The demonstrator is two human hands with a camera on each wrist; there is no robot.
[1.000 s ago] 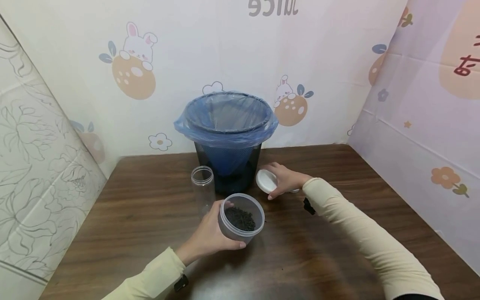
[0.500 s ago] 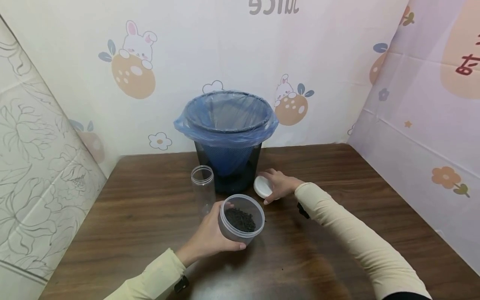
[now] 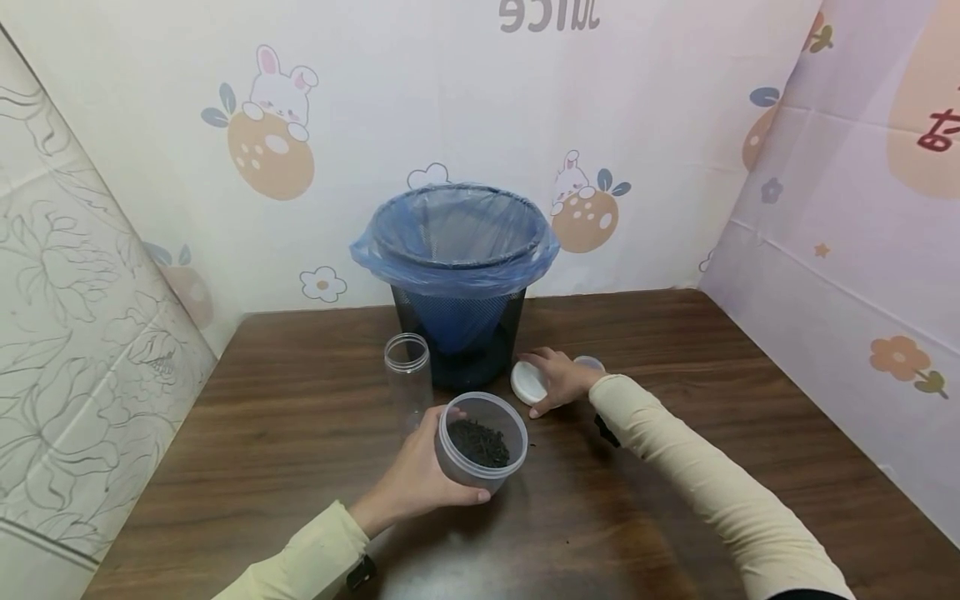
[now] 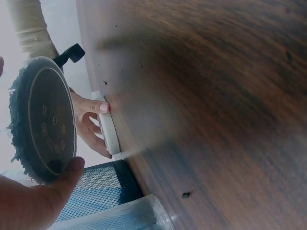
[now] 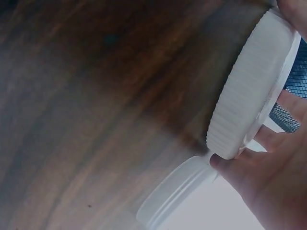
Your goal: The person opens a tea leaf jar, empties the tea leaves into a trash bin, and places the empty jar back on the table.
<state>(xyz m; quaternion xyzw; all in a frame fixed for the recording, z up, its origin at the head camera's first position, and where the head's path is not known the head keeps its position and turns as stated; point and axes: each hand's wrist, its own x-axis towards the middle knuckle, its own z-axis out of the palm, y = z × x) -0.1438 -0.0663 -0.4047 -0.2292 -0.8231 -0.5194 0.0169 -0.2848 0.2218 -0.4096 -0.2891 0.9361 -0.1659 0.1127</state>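
My left hand (image 3: 416, 471) grips a clear round plastic jar (image 3: 504, 418), tilted, with its mouth uncovered. Dark, dry shreds like tea leaves (image 3: 477, 443) lie inside it; in the left wrist view they show around the jar's base (image 4: 52, 120). My right hand (image 3: 562, 379) holds a white screw lid (image 3: 528, 383) by its rim, thumb on the near side. The lid's ribbed edge (image 5: 242, 91) is right at the tabletop in the right wrist view. Partly behind that hand is a translucent round piece with a rim (image 3: 590, 363).
A tall clear jar (image 3: 408, 379) without a lid stands left of my left hand. Behind it is a black mesh bin (image 3: 513, 321) lined with a blue plastic bag (image 3: 453, 279). Small dark crumbs (image 4: 185, 195) dot the wooden table (image 3: 300, 417). Printed cloth walls enclose the back and sides.
My right hand has come slightly nearer and lower with the white lid, uncovering the translucent round piece behind it. My left hand and its jar have stayed in place.
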